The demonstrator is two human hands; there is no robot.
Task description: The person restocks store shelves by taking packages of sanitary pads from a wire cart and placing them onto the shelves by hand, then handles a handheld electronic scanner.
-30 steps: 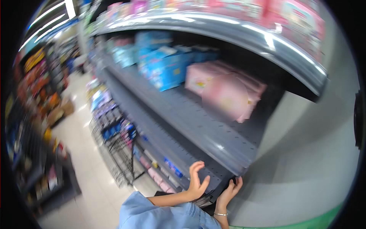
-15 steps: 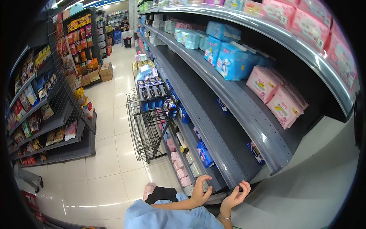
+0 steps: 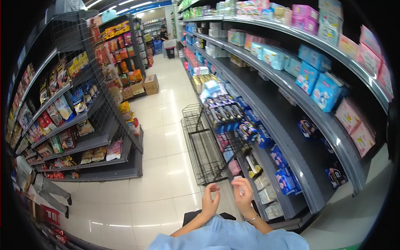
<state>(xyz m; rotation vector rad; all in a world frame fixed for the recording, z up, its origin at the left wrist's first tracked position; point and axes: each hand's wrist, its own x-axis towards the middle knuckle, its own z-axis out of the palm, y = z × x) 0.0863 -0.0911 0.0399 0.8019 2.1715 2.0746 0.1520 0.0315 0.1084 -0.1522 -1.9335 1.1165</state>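
Observation:
My left hand point(image 3: 211, 198) is raised in front of my body, fingers loosely curled and apart, with nothing in it. Beside it, my right hand point(image 3: 243, 192) has bent fingers, thumb apart from them, and no item that I can make out; a thin bracelet circles its wrist. The hands do not touch each other. Just beyond them stands a black wire cart point(image 3: 204, 154) with its lower basket bare. Dark-blue packs point(image 3: 225, 112) are stacked at the cart's far end. Right of my hands, blue packs point(image 3: 287, 181) lie on a low grey shelf.
Long grey shelving point(image 3: 287, 125) runs along the right, bearing light-blue packs point(image 3: 308, 77) and pink packs point(image 3: 356, 125). Snack racks point(image 3: 79, 121) line the left of the tiled aisle point(image 3: 166, 125). A cardboard box point(image 3: 151, 84) stands farther down. A person's grey-trousered leg point(image 3: 52, 187) shows at lower left.
My view has turned left, so the shelves and cart appear farther right. Both hands have come away from the shelf edge to in front of my body, their fingers more curled.

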